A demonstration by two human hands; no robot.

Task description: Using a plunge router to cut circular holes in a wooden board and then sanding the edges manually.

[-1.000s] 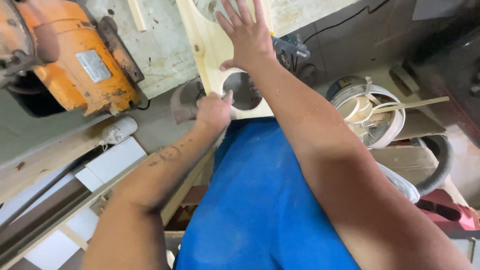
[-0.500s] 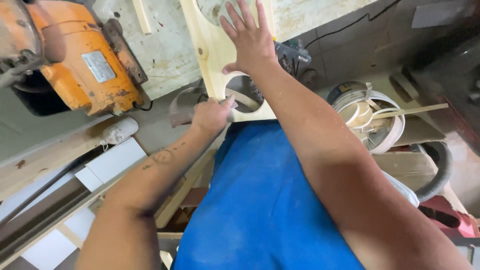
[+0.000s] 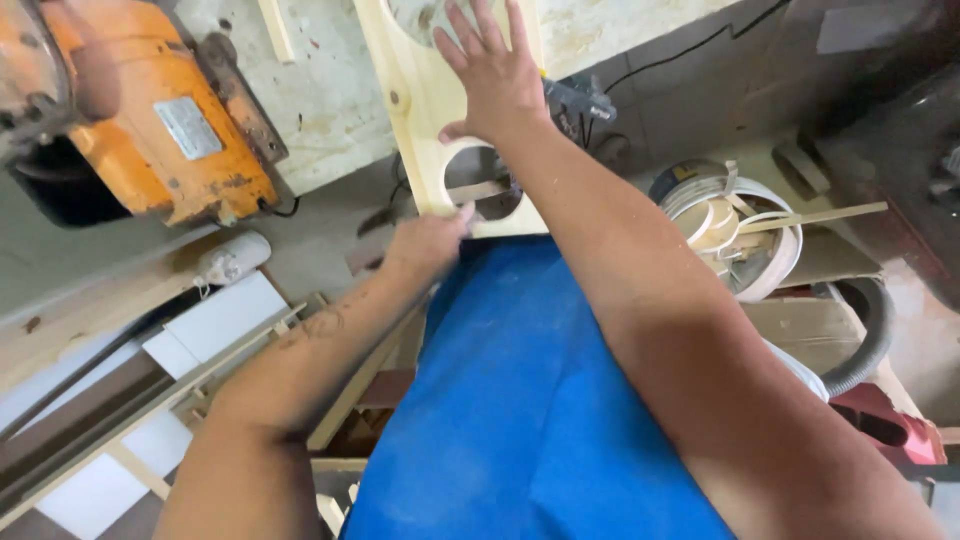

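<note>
At the top centre of the frame a pale wooden board (image 3: 420,110) with round holes cut through it is pressed flat by the right hand (image 3: 497,80), fingers spread wide and palm down, nothing gripped. The lower edge of the board, just above the blue apron (image 3: 530,400), is met by the left hand (image 3: 425,243), which is curled closed at the near corner; what is pinched there cannot be told. An orange power tool (image 3: 150,120) is seen at upper left, a coil of white edge banding (image 3: 740,230) at right. The board is judged stiff and fairly light, weakened around the cut-outs, so it is best held by its solid edges, not across the thin bridges between holes.
</note>
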